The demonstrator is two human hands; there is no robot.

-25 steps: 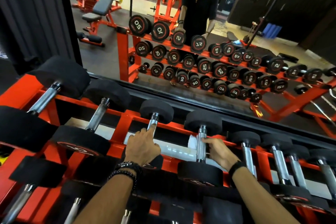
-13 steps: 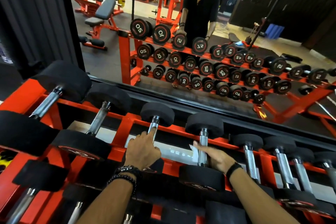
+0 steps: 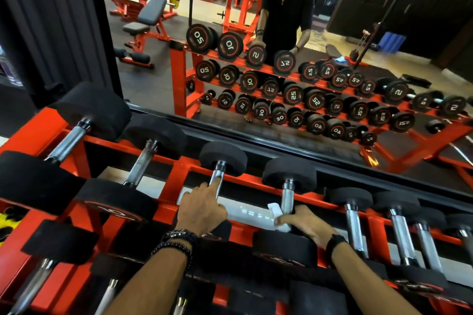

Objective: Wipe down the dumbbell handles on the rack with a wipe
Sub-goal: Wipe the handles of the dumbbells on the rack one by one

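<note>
Here the right hand [image 3: 305, 225] is gripping a white wipe [image 3: 277, 215] around the lower end of a chrome dumbbell handle [image 3: 288, 197] on the red rack [image 3: 179, 174] (top tier, near centre). At about nine o'clock from it, the left hand [image 3: 202, 210] is resting on the neighbouring handle [image 3: 218, 174], index finger extended along the bar.

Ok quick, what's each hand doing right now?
Left hand: open, index finger stretched along a dumbbell handle, holding nothing.
Right hand: closed, gripping the white wipe around the next handle.
</note>
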